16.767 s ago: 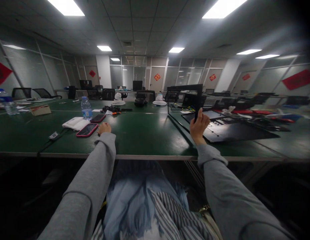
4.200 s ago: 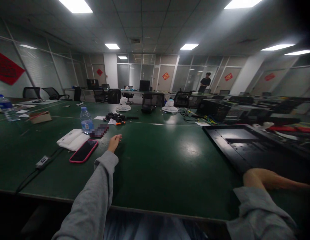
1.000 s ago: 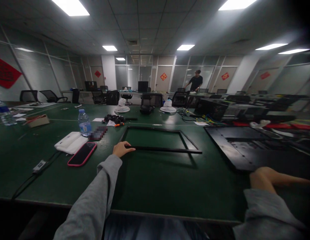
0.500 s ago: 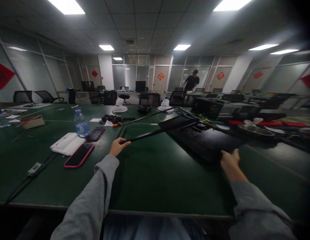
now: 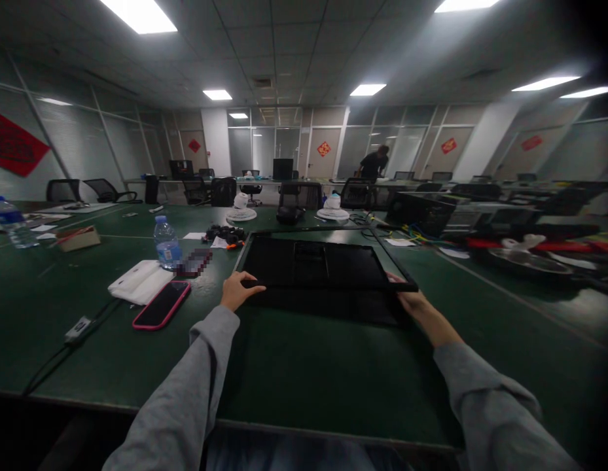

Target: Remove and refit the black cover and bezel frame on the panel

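Note:
A black monitor panel (image 5: 313, 261) with its thin black frame around it sits on the green table (image 5: 304, 373) in front of me. My left hand (image 5: 237, 290) grips the panel's near left corner. My right hand (image 5: 415, 302) holds the near right corner, fingers curled under the edge. Both sleeves are grey.
A pink-cased phone (image 5: 161, 304), a white cloth (image 5: 139, 280) and a water bottle (image 5: 167, 243) lie to the left, with a cable and adapter (image 5: 78, 325) nearer. Small fans (image 5: 241, 209), tools and dark equipment (image 5: 431, 212) stand behind. A person (image 5: 373, 163) stands far back.
The empty frame lay flat in my left hand a second ago. It was then tilted up while my right hand pulled the black panel over. The panel now sits inside the frame, with both hands at its near corners.

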Motion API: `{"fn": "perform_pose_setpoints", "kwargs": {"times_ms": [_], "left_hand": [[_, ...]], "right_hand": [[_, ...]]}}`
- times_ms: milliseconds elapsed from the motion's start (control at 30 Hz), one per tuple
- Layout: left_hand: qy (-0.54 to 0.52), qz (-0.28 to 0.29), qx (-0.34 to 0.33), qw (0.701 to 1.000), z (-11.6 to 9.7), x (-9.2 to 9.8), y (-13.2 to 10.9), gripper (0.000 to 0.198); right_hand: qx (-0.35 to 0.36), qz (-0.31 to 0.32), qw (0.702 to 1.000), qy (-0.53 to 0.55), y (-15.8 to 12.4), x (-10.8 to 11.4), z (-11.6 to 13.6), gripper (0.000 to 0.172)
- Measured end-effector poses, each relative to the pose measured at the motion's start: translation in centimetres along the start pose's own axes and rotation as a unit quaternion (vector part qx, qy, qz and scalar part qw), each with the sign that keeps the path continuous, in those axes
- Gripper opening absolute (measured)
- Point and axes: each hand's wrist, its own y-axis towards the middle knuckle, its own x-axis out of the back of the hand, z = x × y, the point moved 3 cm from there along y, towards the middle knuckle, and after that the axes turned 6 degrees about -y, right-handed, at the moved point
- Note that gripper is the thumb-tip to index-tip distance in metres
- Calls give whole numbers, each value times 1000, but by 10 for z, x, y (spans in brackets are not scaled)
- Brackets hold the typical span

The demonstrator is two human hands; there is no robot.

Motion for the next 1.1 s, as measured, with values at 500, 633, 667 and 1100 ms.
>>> {"fn": "perform_pose_setpoints", "kwargs": {"times_ms": [500,633,667,1100], "left_hand": [[72,-133,-177,973,-49,13,-6,33],[73,-176,-216,958,-62,16,-8,32],[74,-176,-218,957,-63,16,-8,32],[108,17,-51,993,-28,-5,-7,37]], "right_hand": [[232,-102,959,-130,-25,-5,63,71],[275,-203,920,-190,-41,-5,84,69],[281,-217,913,-200,-44,-5,85,68],[136,-154,903,-377,-45,-22,36,61]]}}
